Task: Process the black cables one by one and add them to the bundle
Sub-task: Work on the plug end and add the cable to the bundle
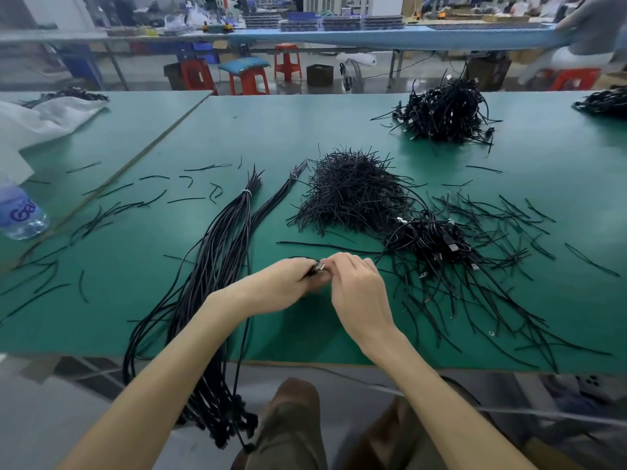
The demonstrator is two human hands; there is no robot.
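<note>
Two hands meet over the near middle of the green table (305, 130). The left hand (288, 279) has its fingers curled round one black cable (307, 272), just behind its silver plug. The right hand (359, 293) has curled fingers too, with the tips pinching the plug end of the same cable. The hands are touching or almost touching.

The bundle (220, 252) lies left of the hands. It is long, tied near its far end with a white tie (246, 192), and its near end hangs off the table edge. A thinner tied bundle (274, 201) lies just beside it on the right.

A loose cable pile (431, 242) with silver plugs sits right of the hands, and a strand from it runs toward them. Behind that is a heap of short black strips (353, 195), with more strips scattered across the table. Another cable pile (444, 110) sits at far right.

A water bottle (20, 212) lies at the left edge; its blue label letters read "Ga", the rest cut off. A white bag (40, 120) lies behind it. Red stools (249, 79) stand beyond the table.
</note>
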